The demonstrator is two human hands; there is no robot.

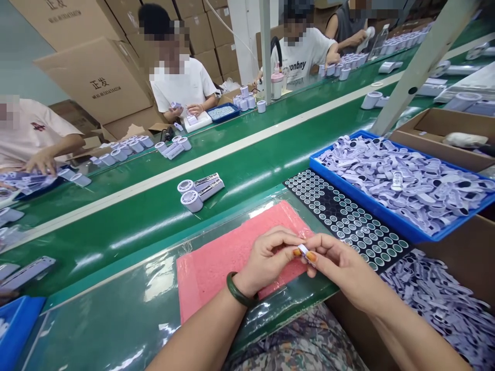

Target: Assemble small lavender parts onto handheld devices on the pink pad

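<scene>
Left hand (268, 252) and right hand (336, 257) jointly holding 1 small lavender part (303, 250).
The part is pinched between the thumbs and fingers of both hands, above the pink mat (216, 263) near its right side; the mat lies on the tabletop (112, 324). A black sheet (328, 203) of round discs lies just beyond the right hand, beside a blue tray (433, 237) of lavender pieces (406, 178). Past the mat, 2 lavender units (201, 191) rest on the green conveyor (127, 221).
</scene>
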